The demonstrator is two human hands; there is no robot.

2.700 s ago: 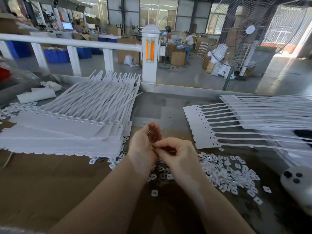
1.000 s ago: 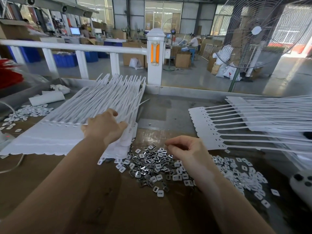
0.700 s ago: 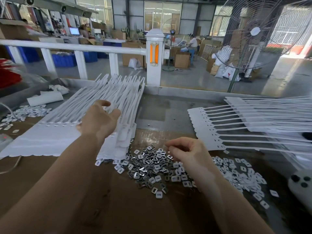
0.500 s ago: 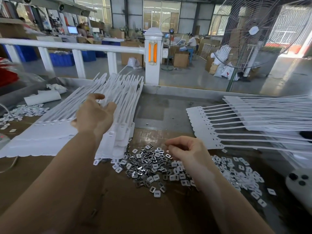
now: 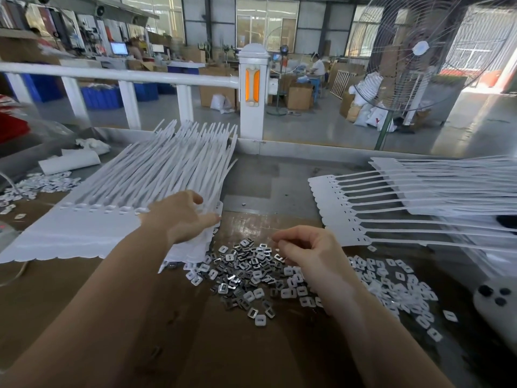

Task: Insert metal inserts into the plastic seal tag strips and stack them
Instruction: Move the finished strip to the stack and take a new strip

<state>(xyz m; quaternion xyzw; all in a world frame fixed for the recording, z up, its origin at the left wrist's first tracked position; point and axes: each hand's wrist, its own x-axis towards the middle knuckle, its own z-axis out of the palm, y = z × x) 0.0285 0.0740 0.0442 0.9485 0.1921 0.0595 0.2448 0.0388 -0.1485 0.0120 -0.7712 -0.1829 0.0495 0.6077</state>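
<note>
The left hand rests palm down on the near right corner of a tall stack of white seal tag strips, fingers spread over the tag heads, thumb stretched toward the table's middle. The right hand hovers above a heap of metal inserts, fingertips curled together; whether they pinch an insert cannot be told. A second stack of strips lies to the right, tails pointing right. Small white plastic pieces are scattered beyond the right wrist on the brown table. A white railing and a standing fan lie behind.
</note>
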